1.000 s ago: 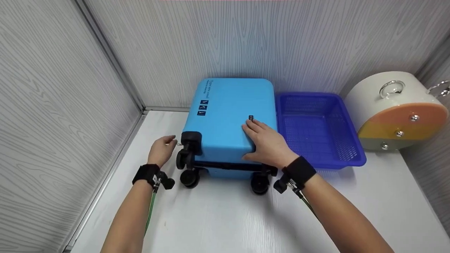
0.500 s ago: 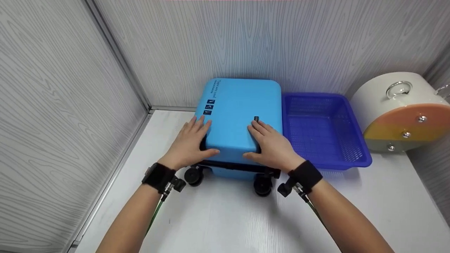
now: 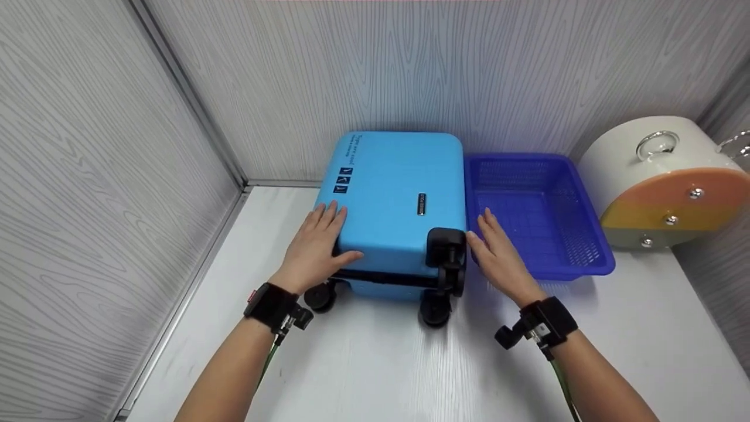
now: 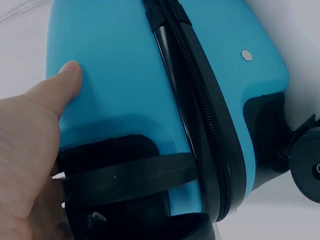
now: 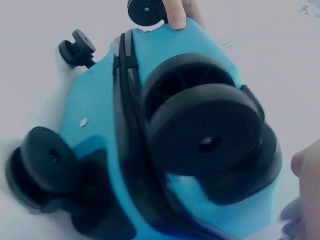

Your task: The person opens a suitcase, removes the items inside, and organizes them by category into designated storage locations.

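A light blue suitcase point(image 3: 398, 170) lies flat on the white table, its wheeled end toward me. My left hand point(image 3: 312, 249) rests on its near left corner. The fingers lie straight on the top and the thumb point(image 4: 67, 85) lies against the wheeled end, left of the black zip point(image 4: 205, 100). My right hand point(image 3: 502, 258) is beside the near right corner, straight fingers pointing forward, close to the black wheel mount point(image 3: 446, 246); whether it touches cannot be told. Large black wheels point(image 5: 205, 130) fill the right wrist view. Part of the left hand covers the left wheel mount.
A blue plastic basket point(image 3: 606, 266) stands right of the suitcase, partly beneath my right fingers. Farther right is a cream round-topped box point(image 3: 621, 140) with coloured drawers and metal handles. Wood-grain walls point(image 3: 410, 64) rise behind and at the left.
My left hand has come up from beside the left wheels onto the suitcase corner. My right hand has left the suitcase top and moved right, uncovering the label and the wheel mount.
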The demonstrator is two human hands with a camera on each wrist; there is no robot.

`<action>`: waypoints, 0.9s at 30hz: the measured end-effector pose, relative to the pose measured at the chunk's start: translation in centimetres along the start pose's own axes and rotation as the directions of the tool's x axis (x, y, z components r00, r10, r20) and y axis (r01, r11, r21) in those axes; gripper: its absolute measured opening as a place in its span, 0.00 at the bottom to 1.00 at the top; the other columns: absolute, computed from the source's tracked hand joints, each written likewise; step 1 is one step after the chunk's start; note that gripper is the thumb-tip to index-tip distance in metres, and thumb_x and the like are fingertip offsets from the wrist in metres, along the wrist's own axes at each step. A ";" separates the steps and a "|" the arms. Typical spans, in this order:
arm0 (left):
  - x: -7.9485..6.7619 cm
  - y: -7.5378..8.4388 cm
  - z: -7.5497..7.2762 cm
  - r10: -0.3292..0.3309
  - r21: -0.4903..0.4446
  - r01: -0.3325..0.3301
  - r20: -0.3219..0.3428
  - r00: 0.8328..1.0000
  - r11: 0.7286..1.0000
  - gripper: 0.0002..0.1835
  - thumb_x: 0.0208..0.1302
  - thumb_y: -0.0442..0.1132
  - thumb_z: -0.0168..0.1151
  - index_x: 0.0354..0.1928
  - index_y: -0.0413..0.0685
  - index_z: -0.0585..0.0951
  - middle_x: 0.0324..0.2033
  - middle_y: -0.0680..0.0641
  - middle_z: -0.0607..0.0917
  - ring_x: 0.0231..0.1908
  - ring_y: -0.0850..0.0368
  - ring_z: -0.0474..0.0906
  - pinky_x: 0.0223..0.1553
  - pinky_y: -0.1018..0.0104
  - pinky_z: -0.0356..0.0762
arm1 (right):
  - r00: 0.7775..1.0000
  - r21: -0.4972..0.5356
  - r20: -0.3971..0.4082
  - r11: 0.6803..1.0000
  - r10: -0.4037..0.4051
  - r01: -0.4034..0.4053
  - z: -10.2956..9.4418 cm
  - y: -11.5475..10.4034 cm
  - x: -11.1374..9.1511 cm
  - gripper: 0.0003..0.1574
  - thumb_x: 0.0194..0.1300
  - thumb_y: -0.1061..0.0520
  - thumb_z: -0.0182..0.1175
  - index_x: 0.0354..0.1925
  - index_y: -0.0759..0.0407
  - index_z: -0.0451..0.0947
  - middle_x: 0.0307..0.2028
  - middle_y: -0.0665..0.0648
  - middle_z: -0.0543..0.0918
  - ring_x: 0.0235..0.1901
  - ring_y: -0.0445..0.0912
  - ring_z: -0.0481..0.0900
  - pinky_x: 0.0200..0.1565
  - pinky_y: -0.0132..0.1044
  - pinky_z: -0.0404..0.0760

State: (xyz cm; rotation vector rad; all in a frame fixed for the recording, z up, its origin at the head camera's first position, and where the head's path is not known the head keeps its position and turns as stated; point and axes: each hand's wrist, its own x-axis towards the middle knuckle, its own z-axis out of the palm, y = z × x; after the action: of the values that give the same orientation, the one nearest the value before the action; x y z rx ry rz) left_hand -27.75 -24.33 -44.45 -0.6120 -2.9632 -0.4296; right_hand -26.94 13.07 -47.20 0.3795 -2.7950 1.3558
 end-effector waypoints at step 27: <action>-1.8 0.0 1.2 0.134 0.076 -0.121 -0.214 0.968 0.990 0.42 0.78 0.58 0.52 0.81 0.44 0.52 0.79 0.39 0.53 0.79 0.42 0.45 0.77 0.46 0.40 | 0.977 0.814 0.212 0.555 -0.007 -0.172 -0.2 -4.1 -0.4 0.46 0.82 0.32 0.32 0.82 0.58 0.41 0.81 0.59 0.44 0.80 0.52 0.38 0.77 0.46 0.43</action>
State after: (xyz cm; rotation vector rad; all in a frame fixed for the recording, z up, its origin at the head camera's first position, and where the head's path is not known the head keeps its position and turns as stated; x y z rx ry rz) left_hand -26.16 -24.63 -45.87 -0.6953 -2.6999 -0.3652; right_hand -25.70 10.89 -43.96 0.3798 -2.0511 2.7576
